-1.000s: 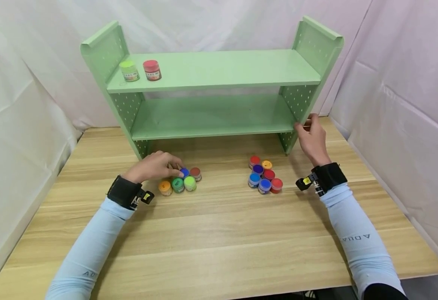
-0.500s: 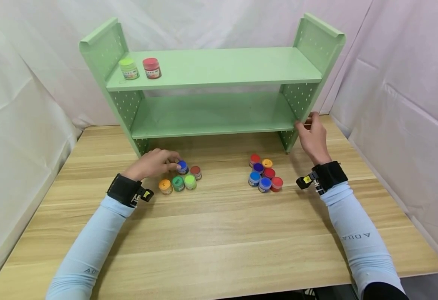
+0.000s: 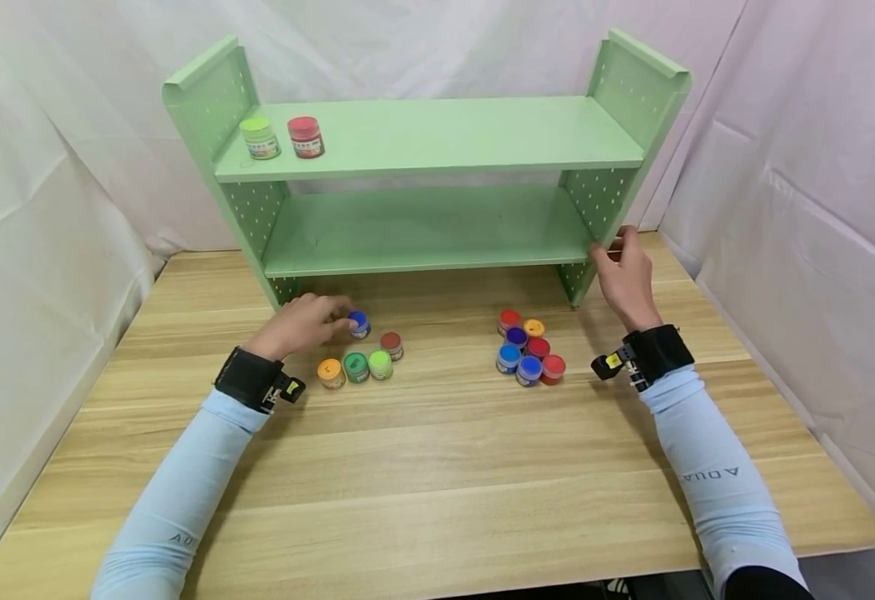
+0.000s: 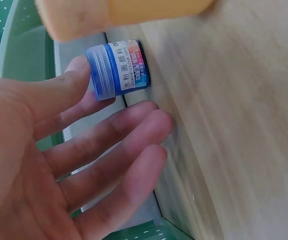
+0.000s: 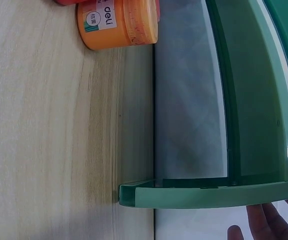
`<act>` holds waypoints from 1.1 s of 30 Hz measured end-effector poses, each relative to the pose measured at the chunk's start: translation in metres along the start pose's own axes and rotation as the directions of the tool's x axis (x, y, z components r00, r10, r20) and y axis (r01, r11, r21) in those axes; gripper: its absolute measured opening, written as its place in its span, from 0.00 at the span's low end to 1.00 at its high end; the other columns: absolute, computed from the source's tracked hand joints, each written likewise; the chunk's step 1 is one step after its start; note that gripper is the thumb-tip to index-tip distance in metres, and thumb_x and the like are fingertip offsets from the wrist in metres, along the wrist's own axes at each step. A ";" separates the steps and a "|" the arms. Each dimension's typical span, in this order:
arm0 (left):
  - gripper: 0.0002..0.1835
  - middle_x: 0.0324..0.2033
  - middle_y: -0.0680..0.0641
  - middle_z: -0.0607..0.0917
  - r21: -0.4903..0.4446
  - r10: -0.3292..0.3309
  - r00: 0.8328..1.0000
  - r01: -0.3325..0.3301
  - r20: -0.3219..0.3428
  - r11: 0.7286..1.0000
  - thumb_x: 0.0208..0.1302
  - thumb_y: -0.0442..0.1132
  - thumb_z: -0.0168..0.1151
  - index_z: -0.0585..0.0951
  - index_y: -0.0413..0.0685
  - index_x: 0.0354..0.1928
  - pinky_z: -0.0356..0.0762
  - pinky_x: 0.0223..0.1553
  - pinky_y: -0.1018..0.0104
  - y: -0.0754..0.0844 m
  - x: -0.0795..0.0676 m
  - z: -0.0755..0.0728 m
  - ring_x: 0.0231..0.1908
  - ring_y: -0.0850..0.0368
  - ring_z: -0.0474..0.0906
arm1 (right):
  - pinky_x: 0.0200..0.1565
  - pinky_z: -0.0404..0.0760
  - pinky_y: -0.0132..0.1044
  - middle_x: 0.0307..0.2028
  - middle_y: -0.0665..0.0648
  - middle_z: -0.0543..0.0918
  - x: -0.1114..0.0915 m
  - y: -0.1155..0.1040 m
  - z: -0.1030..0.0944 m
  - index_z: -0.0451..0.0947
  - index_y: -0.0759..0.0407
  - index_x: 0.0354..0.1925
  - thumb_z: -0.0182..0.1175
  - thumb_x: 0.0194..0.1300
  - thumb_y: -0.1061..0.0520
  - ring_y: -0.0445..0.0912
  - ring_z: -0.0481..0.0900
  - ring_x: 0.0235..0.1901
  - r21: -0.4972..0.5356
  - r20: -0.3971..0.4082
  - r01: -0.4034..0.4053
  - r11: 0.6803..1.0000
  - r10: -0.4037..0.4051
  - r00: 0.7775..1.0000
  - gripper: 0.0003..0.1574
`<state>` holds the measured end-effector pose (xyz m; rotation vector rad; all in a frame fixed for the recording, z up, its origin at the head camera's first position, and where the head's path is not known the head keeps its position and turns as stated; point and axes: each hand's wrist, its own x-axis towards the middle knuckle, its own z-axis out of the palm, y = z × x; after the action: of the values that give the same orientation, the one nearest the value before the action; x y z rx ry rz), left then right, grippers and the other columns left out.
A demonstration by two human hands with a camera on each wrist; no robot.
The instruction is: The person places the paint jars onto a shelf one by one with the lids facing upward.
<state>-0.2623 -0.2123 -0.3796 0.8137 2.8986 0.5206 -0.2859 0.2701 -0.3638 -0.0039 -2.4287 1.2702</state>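
A: What is the left hand [image 3: 298,325] holding?

B: It is pinching a blue jar [image 4: 117,69] by the lid, thumb to one side, forefinger to the other; the remaining fingers are stretching out past it, touching nothing I can make out.

A: And where is that jar?

B: Just in front of the green shelf [image 3: 430,229], near its left end; whether the base is touching the table [image 3: 437,475], I am not able to tell.

A: The right hand [image 3: 627,283]?

B: Gripping the shelf's right side; the thumb is lying against the front edge, the fingers are bending round behind.

A: Closest neighbours of the held jar?

B: A brown-lidded jar [image 3: 391,345] is standing near it; an orange jar [image 3: 330,374], a dark green jar [image 3: 357,367] and a light green jar [image 3: 381,365] are forming a row nearer the person.

A: Off to the right, seven jars [image 3: 537,347] are clustering, with red, blue and yellow-orange lids; higher up, a lime jar [image 3: 261,139] and a pinkish-red jar [image 3: 306,137] are standing apart on the upper board, towards its left end.

B: Behind everything, white cloth [image 3: 422,50] is hanging.
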 end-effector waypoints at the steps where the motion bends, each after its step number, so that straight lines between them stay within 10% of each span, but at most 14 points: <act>1: 0.17 0.35 0.47 0.84 0.005 0.002 1.000 -0.002 0.001 1.000 0.68 0.46 0.57 0.80 0.44 0.53 0.76 0.31 0.61 0.000 0.000 0.000 0.28 0.58 0.78 | 0.46 0.72 0.40 0.51 0.60 0.74 0.000 0.000 0.000 0.62 0.61 0.60 0.47 0.70 0.42 0.47 0.73 0.48 0.000 0.000 0.000 1.000 0.000 1.000 0.30; 33: 0.22 0.36 0.50 0.82 0.024 0.026 0.998 -0.024 -0.063 0.999 0.59 0.45 0.66 0.79 0.44 0.54 0.74 0.31 0.63 0.001 0.006 0.013 0.30 0.57 0.76 | 0.47 0.72 0.42 0.51 0.60 0.74 0.000 0.001 0.000 0.62 0.61 0.60 0.46 0.70 0.43 0.48 0.73 0.47 0.002 0.005 0.014 1.000 -0.014 1.000 0.30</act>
<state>-0.2643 -0.2047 -0.3916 0.8527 2.9611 0.5257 -0.2858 0.2709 -0.3646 0.0167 -2.4277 1.2681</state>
